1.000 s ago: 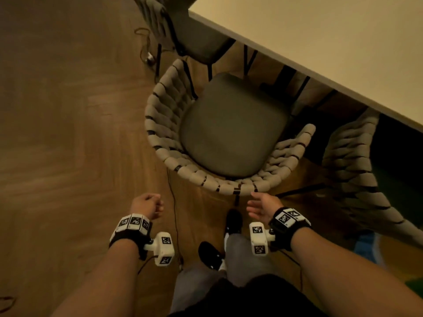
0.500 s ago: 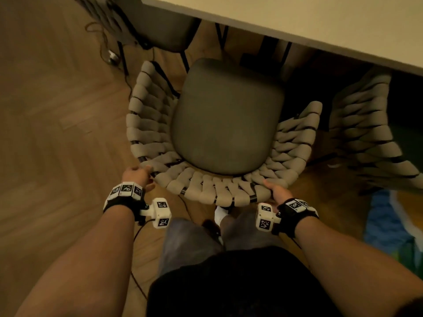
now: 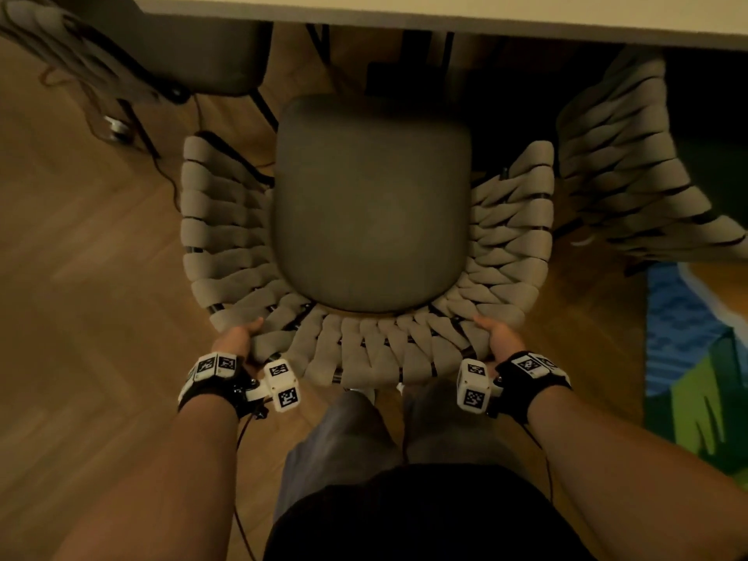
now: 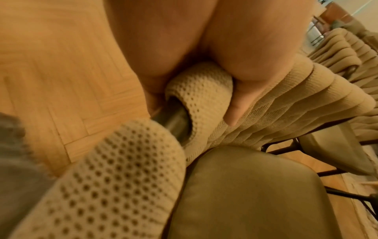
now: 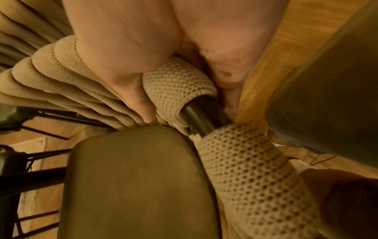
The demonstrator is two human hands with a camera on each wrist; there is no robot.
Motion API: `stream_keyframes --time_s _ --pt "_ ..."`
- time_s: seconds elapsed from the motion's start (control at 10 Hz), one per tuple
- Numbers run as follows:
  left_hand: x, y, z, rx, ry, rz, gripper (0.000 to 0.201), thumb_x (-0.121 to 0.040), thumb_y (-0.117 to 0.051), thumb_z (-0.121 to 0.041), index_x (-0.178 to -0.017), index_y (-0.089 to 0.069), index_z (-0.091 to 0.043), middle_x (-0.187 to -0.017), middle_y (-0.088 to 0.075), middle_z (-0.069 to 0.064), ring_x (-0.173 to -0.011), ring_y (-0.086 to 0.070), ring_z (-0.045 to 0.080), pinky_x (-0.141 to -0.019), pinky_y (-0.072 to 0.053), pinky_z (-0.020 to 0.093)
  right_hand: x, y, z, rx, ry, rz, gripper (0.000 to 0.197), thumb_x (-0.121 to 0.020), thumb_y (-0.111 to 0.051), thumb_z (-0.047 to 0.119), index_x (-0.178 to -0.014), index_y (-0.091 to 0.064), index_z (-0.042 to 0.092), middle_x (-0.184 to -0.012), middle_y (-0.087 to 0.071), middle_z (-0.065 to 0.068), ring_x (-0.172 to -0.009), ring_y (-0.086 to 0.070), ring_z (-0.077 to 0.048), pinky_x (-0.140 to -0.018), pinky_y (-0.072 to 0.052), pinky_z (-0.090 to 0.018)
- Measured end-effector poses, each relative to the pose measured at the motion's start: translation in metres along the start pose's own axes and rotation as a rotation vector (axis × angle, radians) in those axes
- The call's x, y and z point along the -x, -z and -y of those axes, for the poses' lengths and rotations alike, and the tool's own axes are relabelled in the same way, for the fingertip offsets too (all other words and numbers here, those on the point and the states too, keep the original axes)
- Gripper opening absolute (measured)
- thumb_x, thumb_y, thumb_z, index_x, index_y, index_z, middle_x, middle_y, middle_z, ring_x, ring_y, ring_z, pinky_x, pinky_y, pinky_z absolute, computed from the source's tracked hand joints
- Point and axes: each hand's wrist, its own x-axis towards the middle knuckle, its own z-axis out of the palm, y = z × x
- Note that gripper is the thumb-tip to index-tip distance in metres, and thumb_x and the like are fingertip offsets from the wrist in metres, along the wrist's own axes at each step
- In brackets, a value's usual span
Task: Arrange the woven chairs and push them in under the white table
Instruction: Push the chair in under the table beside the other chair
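Observation:
A woven chair (image 3: 372,350) with a beige strap back and a dark seat cushion (image 3: 372,204) stands square to the white table (image 3: 445,10), its seat front just short of the table edge. My left hand (image 3: 239,338) grips the back rim at its left corner; in the left wrist view the thumb (image 4: 241,100) lies over a woven strap (image 4: 200,84) and the fingers curl behind the rim. My right hand (image 3: 500,338) grips the right corner the same way, thumb (image 5: 135,97) on the weave beside the bare black frame tube (image 5: 202,119).
Another woven chair (image 3: 631,188) stands close on the right, partly under the table. A third chair (image 3: 170,46) sits at the upper left with a cable on the parquet floor (image 3: 81,277). A blue and green rug (image 3: 696,358) lies at the right. My legs stand right behind the chair.
Both hands went from free and off the chair to gripping its back rim. The chair has turned to face the table squarely, and I have stepped closer behind it.

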Motion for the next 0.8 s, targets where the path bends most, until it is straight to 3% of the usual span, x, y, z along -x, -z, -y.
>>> stream_keyframes --time_s 0.1,0.2,0.3,0.4,0.5,0.6,0.7,0.8 --pt "-0.004 -0.001 0.003 0.05 -0.021 0.053 0.026 -0.083 -0.069 -0.026 -0.103 -0.069 -0.01 -0.094 -0.072 0.016 -0.085 -0.069 0.035 -0.074 -0.056 0.051 -0.003 -0.001 -0.004 -0.058 -0.001 0.021 0.048 -0.083 -0.069 0.021 -0.126 -0.053 0.008 -0.102 -0.069 -0.021 -0.086 -0.068 -0.039 -0.063 -0.059 -0.05" --pt "-0.023 0.003 0.007 0.046 -0.049 0.04 0.046 -0.078 -0.069 -0.025 -0.121 -0.065 -0.008 -0.119 -0.067 0.02 -0.107 -0.065 0.037 -0.091 -0.052 0.054 0.0 -0.005 -0.006 -0.096 -0.003 0.006 0.047 -0.083 -0.068 0.016 -0.127 -0.053 0.008 -0.105 -0.068 -0.022 -0.08 -0.07 -0.039 -0.057 -0.058 -0.051" --pt "-0.014 0.0 0.005 0.033 -0.093 -0.013 0.046 -0.091 -0.051 -0.012 -0.136 -0.048 -0.001 -0.126 -0.06 0.019 -0.115 -0.057 0.029 -0.101 -0.045 0.044 -0.002 -0.003 -0.005 -0.122 -0.011 -0.024 0.046 -0.082 -0.067 0.012 -0.125 -0.052 0.009 -0.104 -0.067 -0.023 -0.071 -0.069 -0.04 -0.046 -0.056 -0.051" --pt "-0.007 -0.002 0.006 0.049 -0.12 0.006 0.049 -0.089 -0.051 -0.009 -0.137 -0.046 0.0 -0.102 -0.061 0.012 -0.114 -0.058 0.031 -0.092 -0.048 0.041 -0.005 -0.002 -0.005 -0.131 0.001 -0.012 0.049 -0.078 -0.067 0.009 -0.125 -0.052 0.007 -0.104 -0.066 -0.024 -0.078 -0.065 -0.04 -0.044 -0.055 -0.05" --pt "0.015 -0.004 0.003 0.114 -0.132 0.01 0.041 -0.086 -0.054 -0.006 -0.126 -0.055 0.003 -0.092 -0.062 0.01 -0.088 -0.062 0.028 -0.07 -0.053 0.037 0.008 0.007 0.005 -0.201 0.031 -0.019 0.052 -0.073 -0.067 0.005 -0.123 -0.055 0.009 -0.108 -0.065 -0.024 -0.088 -0.065 -0.044 -0.06 -0.057 -0.057" --pt "0.042 -0.013 0.009 0.202 -0.146 -0.004 0.032 -0.082 -0.063 -0.007 -0.114 -0.065 -0.002 -0.108 -0.067 0.017 -0.089 -0.065 0.031 -0.071 -0.054 0.037 0.014 0.028 0.015 -0.252 0.072 -0.05 0.056 -0.067 -0.068 0.002 -0.122 -0.058 0.008 -0.109 -0.067 -0.023 -0.093 -0.066 -0.045 -0.076 -0.055 -0.059" --pt "0.051 -0.034 0.006 0.213 -0.159 0.024 0.033 -0.082 -0.061 -0.004 -0.114 -0.063 0.0 -0.118 -0.065 0.02 -0.083 -0.065 0.029 -0.068 -0.055 0.038 0.018 0.04 0.03 -0.283 0.112 -0.063 0.049 -0.07 -0.066 -0.001 -0.118 -0.061 0.006 -0.107 -0.068 -0.024 -0.091 -0.067 -0.044 -0.071 -0.057 -0.055" --pt "0.054 -0.066 -0.005 0.184 -0.154 0.048 0.038 -0.078 -0.061 -0.001 -0.116 -0.063 0.003 -0.118 -0.066 0.023 -0.084 -0.067 0.035 -0.069 -0.058 0.042 0.012 0.044 0.057 -0.282 0.134 -0.059 0.046 -0.075 -0.062 -0.002 -0.12 -0.057 0.005 -0.101 -0.066 -0.024 -0.083 -0.067 -0.042 -0.059 -0.058 -0.052"
